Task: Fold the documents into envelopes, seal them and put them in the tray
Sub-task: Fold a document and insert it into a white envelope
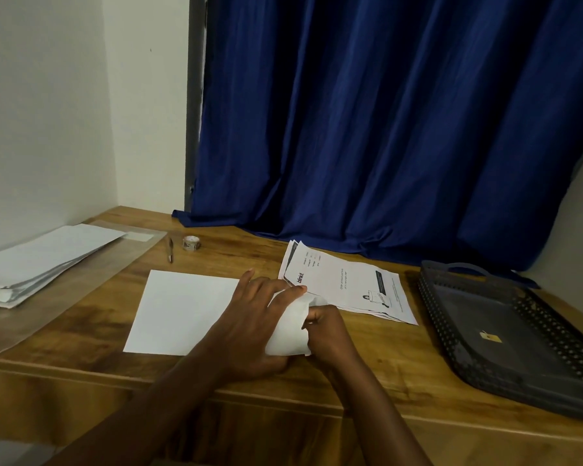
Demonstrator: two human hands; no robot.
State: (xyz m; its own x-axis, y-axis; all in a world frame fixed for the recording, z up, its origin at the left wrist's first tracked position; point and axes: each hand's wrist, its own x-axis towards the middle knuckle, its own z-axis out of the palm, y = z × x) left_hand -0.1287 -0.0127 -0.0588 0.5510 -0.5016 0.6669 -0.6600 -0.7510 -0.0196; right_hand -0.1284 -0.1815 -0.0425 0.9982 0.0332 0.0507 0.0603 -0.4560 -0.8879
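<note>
A white sheet (182, 311) lies blank side up on the wooden table (98, 297), its right end curled up off the surface. My left hand (253, 324) rests on the sheet with fingers spread, the fingertips against the raised end. My right hand (327, 334) grips that raised end from the right. Just behind the hands lies a stack of printed documents (350, 284). A pile of white envelopes (44, 260) lies at the far left. The dark perforated tray (505, 334) stands at the right with only a small scrap inside.
A pen (170, 250) and a small roll of tape (191, 243) lie near the back of the table. A blue curtain (384, 129) hangs behind, its hem on the tabletop. A white wall closes the left side.
</note>
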